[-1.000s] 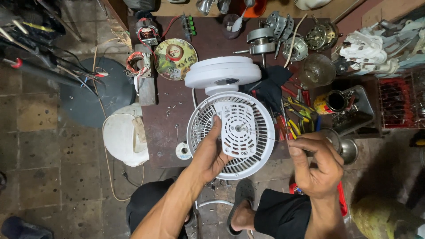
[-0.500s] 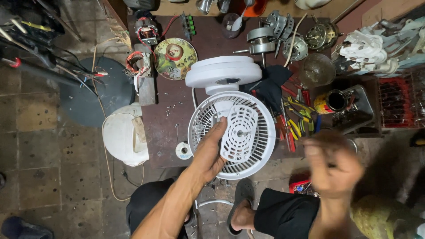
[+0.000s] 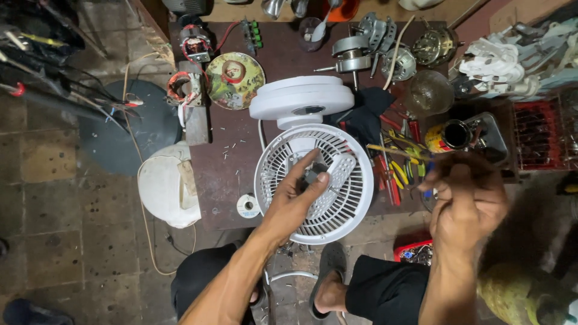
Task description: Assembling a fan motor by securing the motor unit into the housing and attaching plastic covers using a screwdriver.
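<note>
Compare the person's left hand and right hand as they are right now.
The left hand lies on the white fan grille, fingers spread over its dark hub; the right hand is raised beside the fan, off the grille and touching nothing on the table. The left hand shows sharp; the right hand is blurred. The left hand is open; the right hand's fingers are curled, and whether they hold anything cannot be told. Both are bare.

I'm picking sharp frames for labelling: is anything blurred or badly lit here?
Head view: the right hand is smeared by motion blur, its grip unreadable; the left hand and the white fan grille are sharp; the right edge falls dark, and the floor tiles bend near the left edge.
</note>
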